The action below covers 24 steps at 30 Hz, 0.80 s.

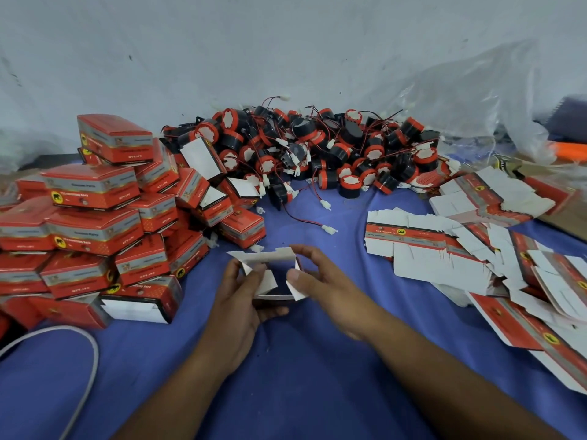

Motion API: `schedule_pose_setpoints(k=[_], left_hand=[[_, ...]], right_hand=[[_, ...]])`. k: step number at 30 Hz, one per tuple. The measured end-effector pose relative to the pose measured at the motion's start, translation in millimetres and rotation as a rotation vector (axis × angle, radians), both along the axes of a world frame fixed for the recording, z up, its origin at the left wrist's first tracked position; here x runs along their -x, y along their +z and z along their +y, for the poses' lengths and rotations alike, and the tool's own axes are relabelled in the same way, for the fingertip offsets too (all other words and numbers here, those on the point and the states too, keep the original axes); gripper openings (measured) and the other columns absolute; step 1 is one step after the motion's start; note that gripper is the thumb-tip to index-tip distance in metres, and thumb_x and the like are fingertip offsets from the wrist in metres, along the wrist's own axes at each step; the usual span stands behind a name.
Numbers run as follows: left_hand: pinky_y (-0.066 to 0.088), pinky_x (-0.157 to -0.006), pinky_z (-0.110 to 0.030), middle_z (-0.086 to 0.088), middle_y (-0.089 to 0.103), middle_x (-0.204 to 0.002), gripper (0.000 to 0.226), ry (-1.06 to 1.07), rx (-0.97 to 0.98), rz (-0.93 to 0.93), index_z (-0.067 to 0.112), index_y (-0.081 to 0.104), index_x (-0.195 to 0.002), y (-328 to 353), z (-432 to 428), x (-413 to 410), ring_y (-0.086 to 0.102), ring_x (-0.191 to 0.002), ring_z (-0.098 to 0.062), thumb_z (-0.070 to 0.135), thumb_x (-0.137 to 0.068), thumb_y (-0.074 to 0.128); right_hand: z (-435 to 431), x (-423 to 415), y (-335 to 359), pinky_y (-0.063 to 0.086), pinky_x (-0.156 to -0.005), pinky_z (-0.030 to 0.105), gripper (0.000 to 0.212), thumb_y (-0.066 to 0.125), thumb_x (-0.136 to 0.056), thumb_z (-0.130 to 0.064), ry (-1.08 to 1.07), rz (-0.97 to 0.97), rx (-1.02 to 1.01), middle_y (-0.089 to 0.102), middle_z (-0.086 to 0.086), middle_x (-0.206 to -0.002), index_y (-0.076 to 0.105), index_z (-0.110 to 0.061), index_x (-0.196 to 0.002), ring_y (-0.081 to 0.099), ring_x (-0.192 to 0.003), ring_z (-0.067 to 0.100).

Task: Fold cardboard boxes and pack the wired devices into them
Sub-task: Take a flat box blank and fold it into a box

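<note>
A half-folded box [273,276] is gripped by the left hand [239,296] and pinched by the right hand [322,281] over the cloth's [149,360] middle. Folded boxes [95,217] are piled at its left edge. Many devices [317,147] and flat boxes [451,249] are left.

1. From where I stand, the top box [114,138] of the pile on the left reads "QTY:1 PC" in small pale print on its red side.
2. The box under it [92,188] shows "Genuine Parts" on its grey band, "QTY:1 PC" on the red, and a round yellow badge with a black animal figure.
3. The flat blanks [409,239] on the right carry the same kind of print, too blurred to read.
</note>
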State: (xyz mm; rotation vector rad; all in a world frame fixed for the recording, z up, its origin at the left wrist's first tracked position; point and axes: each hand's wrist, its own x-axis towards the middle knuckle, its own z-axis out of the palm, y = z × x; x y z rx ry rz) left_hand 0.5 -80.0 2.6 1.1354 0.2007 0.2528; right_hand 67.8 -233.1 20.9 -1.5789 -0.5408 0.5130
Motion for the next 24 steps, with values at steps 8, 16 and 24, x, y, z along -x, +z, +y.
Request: schedule_pose_setpoints(k=[8, 16, 24], left_hand=[[0.057, -0.074, -0.037, -0.008, 0.059, -0.13, 0.052, -0.196, -0.26, -0.147, 0.031, 0.053, -0.131, -1, -8, 6, 0.066, -0.11, -0.027, 0.047, -0.085, 0.073], [0.056, -0.086, -0.047, -0.016, 0.054, -0.141, 0.047, -0.17, 0.005, -0.019, 0.014, 0.058, -0.131, 12, -7, 2, 0.064, -0.116, -0.03, 0.048, -0.098, 0.053], [0.058, -0.077, -0.041, -0.015, 0.064, -0.129, 0.04, -0.199, 0.121, -0.065, 0.019, 0.061, -0.118, 11, 2, 9, 0.067, -0.108, -0.028, 0.026, -0.081, 0.071]], right_hand=[[-4, -10, 0, 0.053, -0.079, 0.031, 0.019, 0.061, -0.099, -0.02, -0.114, 0.115, -0.225, 0.069, -0.008, -0.089, 0.068, -0.027, -0.115, 0.064, -0.085, 0.013], [-8, -9, -9, 0.044, -0.094, 0.025, 0.027, 0.062, -0.099, -0.018, -0.128, -0.511, 0.016, 0.054, -0.006, -0.127, 0.061, -0.034, -0.121, 0.055, -0.115, 0.005], [-7, -8, -3, 0.034, -0.115, 0.05, 0.039, 0.059, -0.094, -0.033, -0.137, -0.656, 0.116, 0.028, 0.004, -0.155, 0.051, -0.036, -0.132, 0.028, -0.145, 0.022]])
